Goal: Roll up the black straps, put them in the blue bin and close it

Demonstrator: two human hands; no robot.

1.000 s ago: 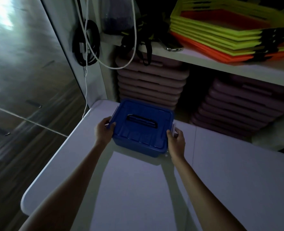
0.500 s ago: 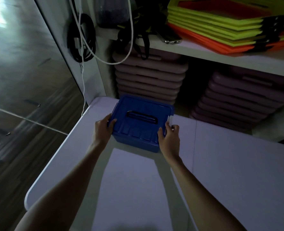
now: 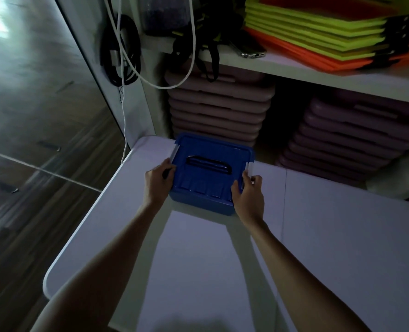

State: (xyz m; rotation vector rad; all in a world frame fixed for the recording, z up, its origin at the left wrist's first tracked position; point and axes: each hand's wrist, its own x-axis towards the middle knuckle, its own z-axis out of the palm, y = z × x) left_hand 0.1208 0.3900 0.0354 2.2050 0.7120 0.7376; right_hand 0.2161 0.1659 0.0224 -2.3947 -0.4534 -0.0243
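Note:
The blue bin [image 3: 210, 173] sits at the far left end of the white table [image 3: 318, 236], its lid on, with a flat handle lying in the lid's middle. My left hand [image 3: 158, 182] grips the bin's left side beside the pale latch. On the right near corner my right hand [image 3: 247, 194] holds the bin, fingers over the lid's edge by the other latch. No black straps show on the table; whatever is in the bin is hidden by the lid.
A shelf unit stands behind the table, with stacked mauve mats [image 3: 219, 109] below and yellow and orange trays [image 3: 330, 27] above. Black straps [image 3: 208, 46], a phone [image 3: 249, 50] and a white cable [image 3: 193, 44] hang or lie at the shelf edge. Dark floor lies to the left.
The bin has slid a little farther from me, toward the shelf. My right hand came from the bin's side onto the lid's near right corner; my left stayed on the left side.

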